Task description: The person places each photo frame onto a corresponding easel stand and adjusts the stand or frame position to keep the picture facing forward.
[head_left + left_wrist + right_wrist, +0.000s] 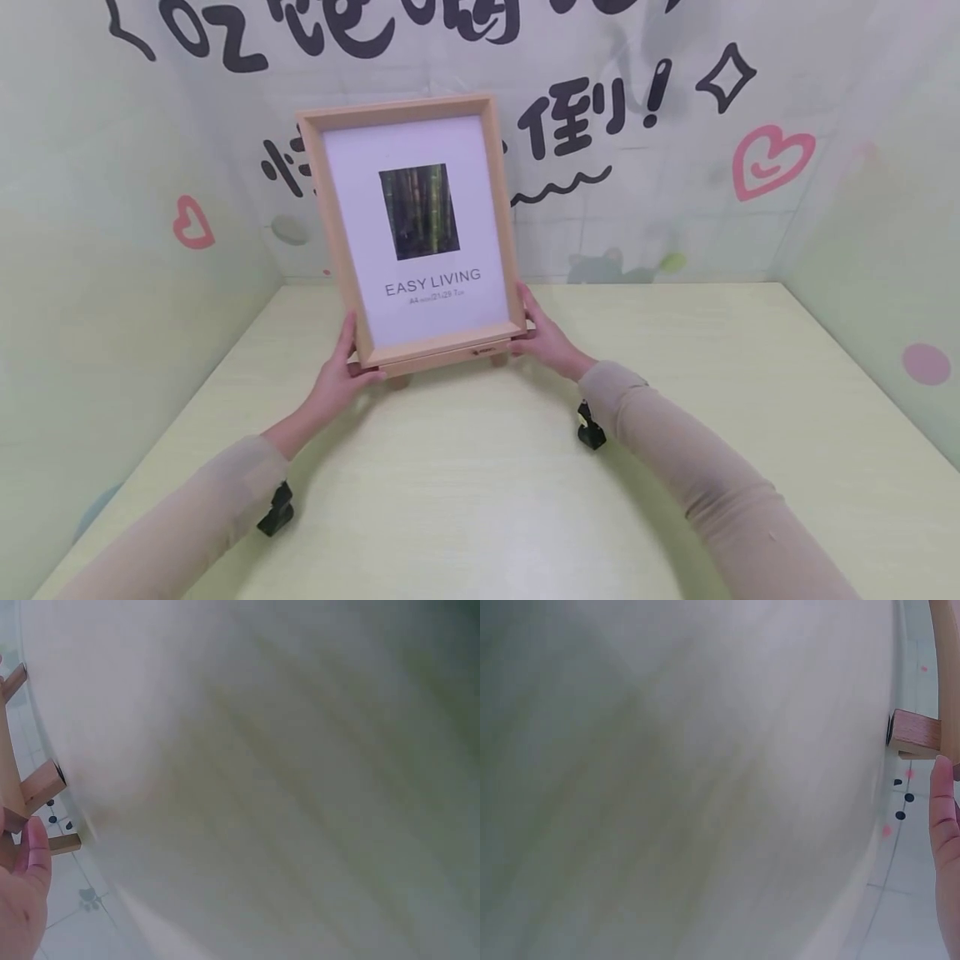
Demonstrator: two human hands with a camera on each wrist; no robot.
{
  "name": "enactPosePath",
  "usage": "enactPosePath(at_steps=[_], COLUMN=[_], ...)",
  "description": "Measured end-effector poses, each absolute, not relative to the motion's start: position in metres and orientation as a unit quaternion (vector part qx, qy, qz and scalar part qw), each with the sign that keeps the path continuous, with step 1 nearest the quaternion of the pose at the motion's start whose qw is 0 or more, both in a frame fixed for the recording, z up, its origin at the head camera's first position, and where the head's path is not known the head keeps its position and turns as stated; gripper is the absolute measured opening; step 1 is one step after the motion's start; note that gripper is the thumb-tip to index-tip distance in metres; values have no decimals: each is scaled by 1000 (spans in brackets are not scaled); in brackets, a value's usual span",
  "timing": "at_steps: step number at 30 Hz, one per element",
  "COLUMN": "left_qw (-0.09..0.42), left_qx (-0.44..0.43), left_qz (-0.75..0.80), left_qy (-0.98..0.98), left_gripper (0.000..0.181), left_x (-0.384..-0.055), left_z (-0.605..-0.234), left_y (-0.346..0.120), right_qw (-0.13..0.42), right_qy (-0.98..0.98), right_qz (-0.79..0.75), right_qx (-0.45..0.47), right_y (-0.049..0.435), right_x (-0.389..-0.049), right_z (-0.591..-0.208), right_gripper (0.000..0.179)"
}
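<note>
A light wooden picture frame (420, 337) leans upright on the ledge of a small wooden easel (442, 358), whose short feet show below. Inside the frame is a white sheet with a dark bamboo picture and the words "EASY LIVING". My left hand (330, 387) grips the lower left corner, fingers up along the frame's side and thumb at the ledge. At the lower right corner my right hand (551, 342) holds the frame and ledge in the same way. The left wrist view shows easel legs (45, 786) beside that hand; the right wrist view shows one leg (915, 733).
The pale wooden table (465, 483) spreads in front of the easel and to both sides. Behind it stands a white wall (675, 225) with black lettering and pink hearts. Black wrist devices (591, 427) hang under both sleeves.
</note>
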State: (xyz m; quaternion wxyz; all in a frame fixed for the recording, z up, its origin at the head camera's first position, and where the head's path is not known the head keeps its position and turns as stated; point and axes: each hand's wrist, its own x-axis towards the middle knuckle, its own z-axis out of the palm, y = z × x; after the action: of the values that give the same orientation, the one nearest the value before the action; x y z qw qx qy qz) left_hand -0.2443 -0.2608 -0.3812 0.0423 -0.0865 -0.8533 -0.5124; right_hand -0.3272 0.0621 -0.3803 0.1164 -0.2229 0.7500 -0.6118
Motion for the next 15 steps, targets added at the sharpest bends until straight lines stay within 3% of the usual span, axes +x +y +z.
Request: enactPosePath(at_steps=[15], left_qw=[39], left_qx=[-98], left_qz=[-517], left_qy=[-850], left_gripper=[107], left_x=[-262], left_z=[-384], left_y=[-244], right_qw=[105], right_qy=[752], right_qz=[-614], right_qx=[-215], right_y=[81], right_x=[-330], right_z=[-380], right_gripper=[103])
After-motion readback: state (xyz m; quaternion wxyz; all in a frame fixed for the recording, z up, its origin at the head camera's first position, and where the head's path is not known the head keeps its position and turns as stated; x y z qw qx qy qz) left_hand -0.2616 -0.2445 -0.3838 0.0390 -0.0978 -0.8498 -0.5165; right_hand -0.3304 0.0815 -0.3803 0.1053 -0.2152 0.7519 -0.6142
